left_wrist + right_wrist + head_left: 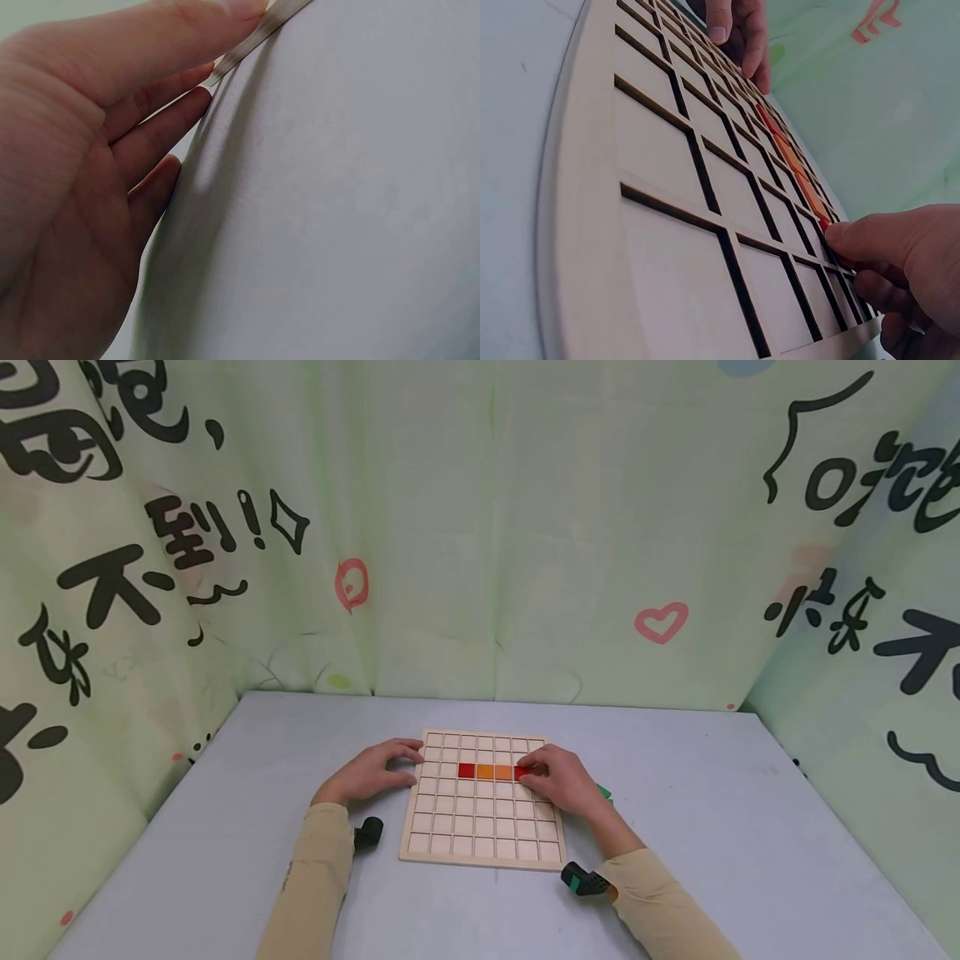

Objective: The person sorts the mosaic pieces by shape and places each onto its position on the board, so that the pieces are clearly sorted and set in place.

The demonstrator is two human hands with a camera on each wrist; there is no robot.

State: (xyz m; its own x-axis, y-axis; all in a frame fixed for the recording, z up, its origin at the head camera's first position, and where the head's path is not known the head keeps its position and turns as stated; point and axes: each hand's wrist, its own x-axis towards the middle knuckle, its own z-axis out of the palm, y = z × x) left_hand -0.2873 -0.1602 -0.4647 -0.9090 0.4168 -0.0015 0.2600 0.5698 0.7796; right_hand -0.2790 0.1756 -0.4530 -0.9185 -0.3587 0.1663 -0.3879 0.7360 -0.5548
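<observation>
A square wooden grid board (475, 825) lies on the table. In one of its upper rows sit a red tile (467, 770) and two orange tiles (494, 772), side by side. Just right of them my right hand (561, 779) pinches another red tile (519, 772) between thumb and fingers, right at the grid. The right wrist view shows this thumb (847, 236) low over the cells, with the fingers covering most of that tile. My left hand (372, 770) has its fingers and thumb extended to the board's left edge; the left wrist view shows the fingertips at that edge.
Green pieces (604, 792) lie on the table to the right of the board, partly hidden behind my right forearm. A pale table (705, 827) surrounds the board. Curtains (570, 527) with printed writing hang along its back and sides. Each wrist wears a black camera (368, 833).
</observation>
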